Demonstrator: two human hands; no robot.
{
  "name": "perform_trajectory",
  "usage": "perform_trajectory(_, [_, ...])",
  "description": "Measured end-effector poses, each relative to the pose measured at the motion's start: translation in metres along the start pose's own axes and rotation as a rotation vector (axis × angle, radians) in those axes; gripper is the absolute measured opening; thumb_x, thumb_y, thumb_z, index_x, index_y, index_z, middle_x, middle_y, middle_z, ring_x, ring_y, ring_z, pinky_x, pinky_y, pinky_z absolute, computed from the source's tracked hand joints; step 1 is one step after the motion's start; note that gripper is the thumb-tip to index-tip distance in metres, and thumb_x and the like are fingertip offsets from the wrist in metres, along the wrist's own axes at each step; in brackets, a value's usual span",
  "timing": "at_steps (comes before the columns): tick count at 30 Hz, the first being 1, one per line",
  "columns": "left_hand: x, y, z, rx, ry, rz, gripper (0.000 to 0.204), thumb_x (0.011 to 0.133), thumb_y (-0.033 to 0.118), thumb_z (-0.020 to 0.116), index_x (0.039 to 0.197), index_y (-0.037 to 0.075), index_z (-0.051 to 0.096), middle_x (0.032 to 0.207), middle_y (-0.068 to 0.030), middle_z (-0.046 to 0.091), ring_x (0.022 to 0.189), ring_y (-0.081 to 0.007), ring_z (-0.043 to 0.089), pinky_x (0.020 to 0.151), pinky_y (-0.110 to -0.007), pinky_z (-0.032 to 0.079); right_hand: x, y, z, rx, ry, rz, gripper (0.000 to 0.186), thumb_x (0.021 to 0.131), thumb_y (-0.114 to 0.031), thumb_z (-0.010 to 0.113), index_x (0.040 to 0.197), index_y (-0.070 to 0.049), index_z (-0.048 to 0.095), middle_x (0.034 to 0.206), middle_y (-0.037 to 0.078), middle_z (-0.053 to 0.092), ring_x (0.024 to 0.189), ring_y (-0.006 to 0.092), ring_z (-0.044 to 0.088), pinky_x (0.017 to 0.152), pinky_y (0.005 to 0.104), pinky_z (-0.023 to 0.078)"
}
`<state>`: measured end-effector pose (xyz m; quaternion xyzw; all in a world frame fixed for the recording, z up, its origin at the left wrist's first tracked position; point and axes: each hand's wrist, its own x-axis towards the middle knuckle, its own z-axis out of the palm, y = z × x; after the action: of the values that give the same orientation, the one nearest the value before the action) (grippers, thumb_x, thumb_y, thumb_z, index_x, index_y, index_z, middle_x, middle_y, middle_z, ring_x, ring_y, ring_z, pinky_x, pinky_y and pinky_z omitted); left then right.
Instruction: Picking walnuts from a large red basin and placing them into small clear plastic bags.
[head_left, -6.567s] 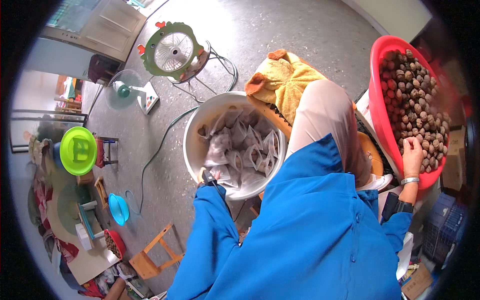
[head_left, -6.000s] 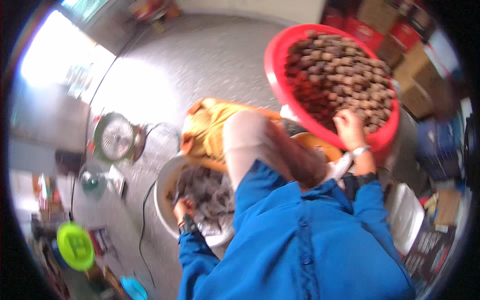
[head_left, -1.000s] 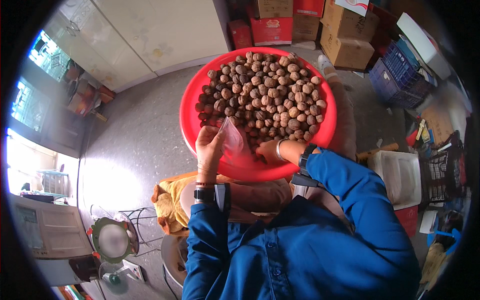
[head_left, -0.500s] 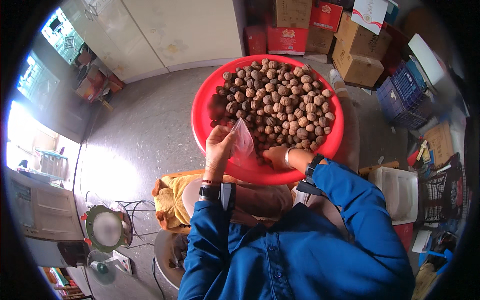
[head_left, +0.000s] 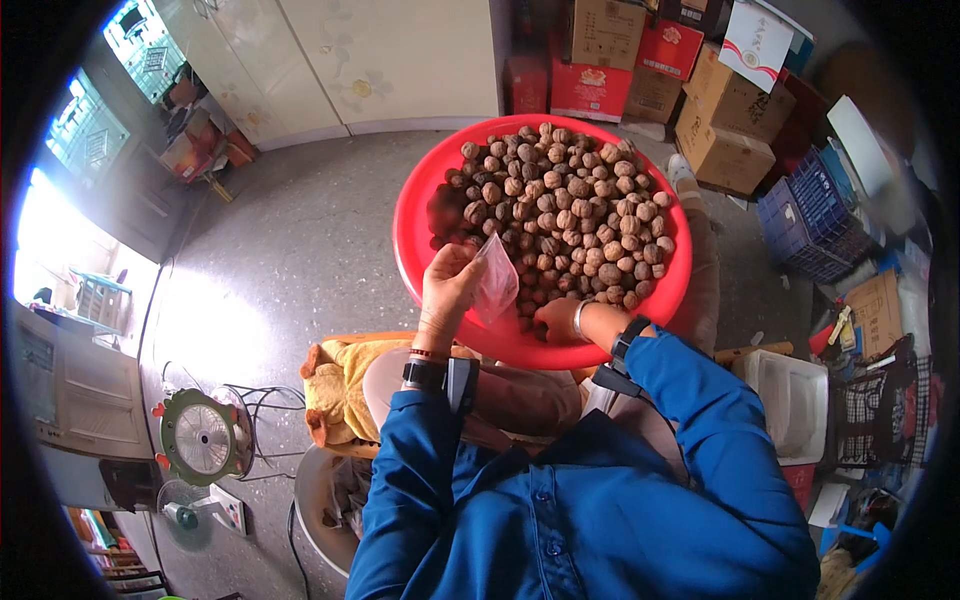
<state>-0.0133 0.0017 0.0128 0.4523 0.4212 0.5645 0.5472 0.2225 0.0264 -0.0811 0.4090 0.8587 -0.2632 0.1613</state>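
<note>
Grey floor (head_left: pixel 300 230), pale cabinets (head_left: pixel 415 60) (faintly flowered), bright opening (head_left: pixel 50 235) leftward, perhaps a doorway.

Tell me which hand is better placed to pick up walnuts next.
Likely the right hand: it is down at the walnuts in the red basin, while the left hand pinches a clear bag.

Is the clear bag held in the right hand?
No: the left hand pinches the clear bag, while the right hand is down by the walnuts.
</note>
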Motion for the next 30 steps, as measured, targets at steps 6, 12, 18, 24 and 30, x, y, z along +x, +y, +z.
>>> perform_trajectory(6, [0.000, -0.003, 0.001, 0.022, 0.015, 0.017, 0.010, 0.096, 0.014, 0.071, 0.097, 0.009, 0.063, 0.073, 0.0028, 0.063, 0.049, -0.0039, 0.048, 0.043, -0.021, 0.036, 0.001, 0.001, -0.003, -0.022, 0.055, 0.038, 0.040, 0.073, -0.023, 0.074, 0.111, -0.009, 0.071, 0.108, 0.019, 0.073, 0.107, 0.0394, 0.068, 0.090, 0.0463, 0.055])
perform_trajectory(12, [0.000, -0.001, -0.002, 0.030, 0.006, -0.022, 0.010, 0.095, 0.010, 0.071, 0.094, 0.006, 0.062, 0.082, 0.0032, 0.064, 0.069, -0.0051, 0.057, 0.059, -0.022, 0.046, -0.018, -0.005, -0.025, 0.247, 0.007, 0.001, 0.038, 0.071, -0.021, 0.077, 0.104, -0.004, 0.070, 0.095, 0.017, 0.074, 0.086, 0.0329, 0.072, 0.076, 0.0412, 0.057])
perform_trajectory(18, [0.001, -0.001, 0.002, 0.031, 0.016, -0.030, 0.009, 0.095, 0.008, 0.071, 0.095, 0.006, 0.062, 0.082, 0.0035, 0.063, 0.070, -0.0054, 0.056, 0.059, -0.023, 0.046, -0.055, -0.014, -0.062, 1.154, 0.054, -0.006, 0.026, 0.083, -0.014, 0.075, 0.106, -0.006, 0.067, 0.090, 0.006, 0.071, 0.081, 0.0154, 0.068, 0.071, 0.0302, 0.056])
perform_trajectory(24, [0.000, 0.000, 0.004, 0.051, 0.016, 0.051, 0.009, 0.097, 0.014, 0.069, 0.097, 0.008, 0.063, 0.075, 0.0021, 0.063, 0.051, -0.0039, 0.048, 0.043, -0.021, 0.036, -0.095, -0.026, -0.082, 1.794, 0.113, -0.246, 0.033, 0.093, -0.014, 0.071, 0.124, -0.008, 0.060, 0.103, 0.001, 0.066, 0.087, 0.0113, 0.065, 0.073, 0.0316, 0.057])
perform_trajectory(30, [-0.001, 0.005, 0.005, 0.050, 0.003, -0.020, 0.011, 0.094, 0.009, 0.072, 0.095, 0.006, 0.062, 0.082, 0.0028, 0.064, 0.073, -0.0060, 0.057, 0.064, -0.023, 0.048, -0.096, -0.049, -0.084, 1.842, 0.293, -0.347, 0.026, 0.099, -0.022, 0.070, 0.120, -0.009, 0.063, 0.102, 0.000, 0.066, 0.078, 0.0075, 0.060, 0.063, 0.0213, 0.047])
